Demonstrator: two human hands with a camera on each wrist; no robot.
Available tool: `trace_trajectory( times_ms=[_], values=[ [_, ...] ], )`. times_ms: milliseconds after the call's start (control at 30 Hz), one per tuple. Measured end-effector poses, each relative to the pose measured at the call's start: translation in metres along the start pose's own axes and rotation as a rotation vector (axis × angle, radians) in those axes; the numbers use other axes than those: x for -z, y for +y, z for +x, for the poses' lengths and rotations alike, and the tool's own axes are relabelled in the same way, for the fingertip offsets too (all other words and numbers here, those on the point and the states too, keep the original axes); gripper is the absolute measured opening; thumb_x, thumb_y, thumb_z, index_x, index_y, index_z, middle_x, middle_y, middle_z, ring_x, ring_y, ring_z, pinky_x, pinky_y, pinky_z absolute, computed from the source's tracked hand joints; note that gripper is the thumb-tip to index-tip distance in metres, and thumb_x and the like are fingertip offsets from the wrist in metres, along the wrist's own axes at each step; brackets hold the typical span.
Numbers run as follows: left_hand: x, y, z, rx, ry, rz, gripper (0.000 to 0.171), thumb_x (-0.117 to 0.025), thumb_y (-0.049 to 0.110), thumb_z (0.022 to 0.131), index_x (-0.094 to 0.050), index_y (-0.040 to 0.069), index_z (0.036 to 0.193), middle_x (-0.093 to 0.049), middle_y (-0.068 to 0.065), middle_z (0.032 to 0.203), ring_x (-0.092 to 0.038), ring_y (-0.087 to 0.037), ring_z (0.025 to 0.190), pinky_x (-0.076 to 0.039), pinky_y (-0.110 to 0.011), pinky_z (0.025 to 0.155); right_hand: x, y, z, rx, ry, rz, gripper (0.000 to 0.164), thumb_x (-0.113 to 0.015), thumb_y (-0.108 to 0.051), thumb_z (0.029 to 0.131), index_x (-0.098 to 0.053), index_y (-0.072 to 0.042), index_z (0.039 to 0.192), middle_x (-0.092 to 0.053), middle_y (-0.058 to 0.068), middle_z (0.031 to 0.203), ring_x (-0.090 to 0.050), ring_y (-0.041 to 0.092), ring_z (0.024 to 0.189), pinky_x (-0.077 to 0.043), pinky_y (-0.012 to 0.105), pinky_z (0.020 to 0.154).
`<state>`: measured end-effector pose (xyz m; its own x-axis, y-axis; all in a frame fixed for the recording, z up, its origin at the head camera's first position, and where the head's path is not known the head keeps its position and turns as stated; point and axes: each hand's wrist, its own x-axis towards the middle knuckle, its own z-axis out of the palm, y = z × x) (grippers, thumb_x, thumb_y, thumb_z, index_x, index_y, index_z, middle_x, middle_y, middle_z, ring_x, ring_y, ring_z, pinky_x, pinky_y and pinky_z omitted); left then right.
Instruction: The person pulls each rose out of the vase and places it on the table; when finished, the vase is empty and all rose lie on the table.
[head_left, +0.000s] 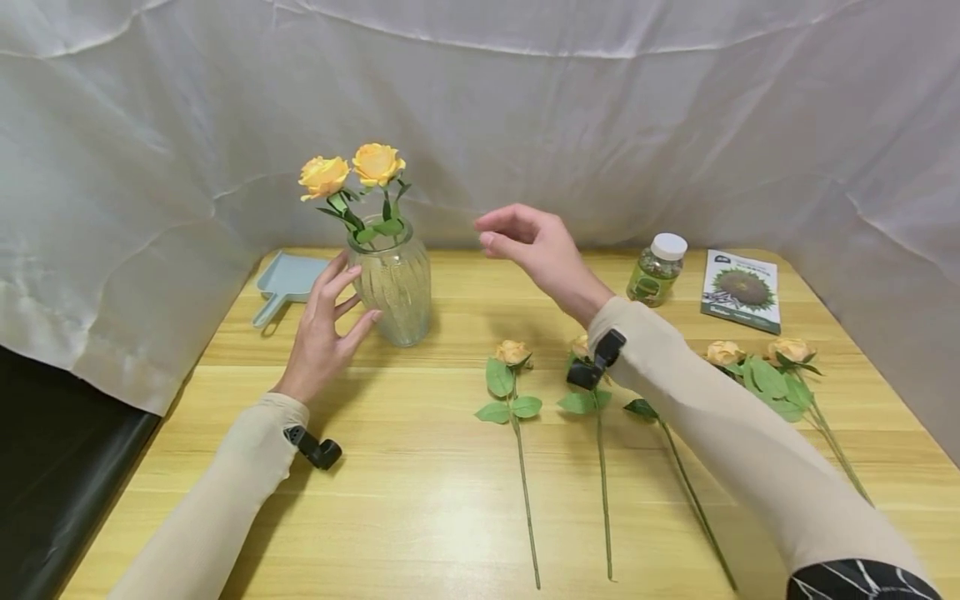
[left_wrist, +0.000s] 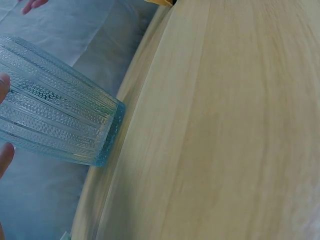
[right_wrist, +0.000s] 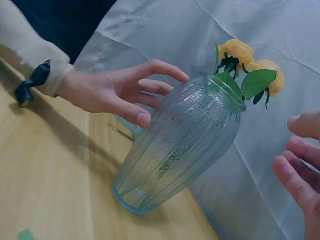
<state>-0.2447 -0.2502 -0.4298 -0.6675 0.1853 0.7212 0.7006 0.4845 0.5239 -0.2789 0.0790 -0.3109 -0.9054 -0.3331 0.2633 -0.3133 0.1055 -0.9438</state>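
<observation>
A ribbed clear glass vase (head_left: pixel 393 292) stands upright at the back left of the table, holding two yellow-orange roses (head_left: pixel 377 165). My left hand (head_left: pixel 322 329) is at the vase's left side, fingers spread and loosely bent. Its fingertips are at or very near the glass; contact is hard to tell. To the right of the vase, my right hand (head_left: pixel 536 250) is raised in the air with thumb and fingers apart, and nothing is between them. In the right wrist view the vase (right_wrist: pixel 175 145) and the left hand (right_wrist: pixel 115 92) beside it show clearly.
Several roses lie on the table to the right, one rose (head_left: pixel 513 354) nearest the vase; my right forearm covers part of others. A blue dustpan (head_left: pixel 291 275) lies behind my left hand. A white-capped jar (head_left: pixel 657 271) and a sunflower seed packet (head_left: pixel 741 290) sit at the back right.
</observation>
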Motion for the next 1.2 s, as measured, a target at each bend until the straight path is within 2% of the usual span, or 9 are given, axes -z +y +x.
trace_trajectory(
  times_ms=[233, 467, 767, 1033, 1200],
  values=[
    [-0.001, 0.002, 0.002, -0.005, -0.002, -0.003, 0.071, -0.077, -0.009, 0.096, -0.043, 0.006, 0.157, -0.031, -0.021, 0.175, -0.045, -0.043, 0.155, -0.058, -0.045, 0.117, -0.02, -0.002, 0.025, 0.046, -0.03, 0.069, 0.025, -0.073, -0.01, 0.106, -0.072, -0.001, 0.13, -0.074, 0.012, 0.13, -0.073, 0.023, 0.113, -0.065, 0.037, 0.109],
    [-0.001, 0.001, 0.001, 0.005, -0.006, -0.008, 0.071, -0.077, -0.009, 0.097, -0.042, 0.006, 0.157, -0.03, -0.02, 0.176, -0.044, -0.042, 0.156, -0.058, -0.045, 0.117, -0.036, -0.001, 0.04, 0.043, -0.057, 0.11, 0.027, -0.073, -0.007, 0.105, -0.072, 0.002, 0.13, -0.073, 0.014, 0.134, -0.071, 0.023, 0.117, -0.065, 0.04, 0.11],
    [-0.001, 0.0, -0.001, 0.016, -0.004, -0.008, 0.072, -0.077, -0.009, 0.096, -0.042, 0.006, 0.157, -0.03, -0.02, 0.176, -0.043, -0.042, 0.156, -0.058, -0.045, 0.117, -0.056, -0.002, 0.055, 0.066, -0.111, -0.026, 0.027, -0.075, -0.015, 0.105, -0.073, -0.003, 0.13, -0.07, 0.009, 0.147, -0.066, 0.019, 0.132, -0.059, 0.032, 0.114],
    [0.0, 0.003, 0.0, 0.01, -0.002, -0.003, 0.071, -0.077, -0.009, 0.096, -0.043, 0.006, 0.157, -0.031, -0.021, 0.175, -0.043, -0.043, 0.156, -0.058, -0.049, 0.116, -0.07, -0.006, 0.065, 0.108, -0.147, -0.068, 0.024, -0.074, -0.018, 0.106, -0.076, -0.005, 0.126, -0.072, 0.008, 0.138, -0.067, 0.019, 0.129, -0.061, 0.031, 0.109],
    [0.0, 0.002, -0.001, 0.014, -0.003, 0.0, 0.071, -0.076, -0.008, 0.097, -0.042, 0.006, 0.158, -0.03, -0.02, 0.176, -0.043, -0.042, 0.156, -0.058, -0.048, 0.117, -0.077, -0.007, 0.068, 0.099, -0.189, -0.082, 0.022, -0.071, -0.02, 0.108, -0.078, -0.006, 0.124, -0.073, 0.006, 0.136, -0.066, 0.019, 0.129, -0.06, 0.031, 0.109]
  ],
)
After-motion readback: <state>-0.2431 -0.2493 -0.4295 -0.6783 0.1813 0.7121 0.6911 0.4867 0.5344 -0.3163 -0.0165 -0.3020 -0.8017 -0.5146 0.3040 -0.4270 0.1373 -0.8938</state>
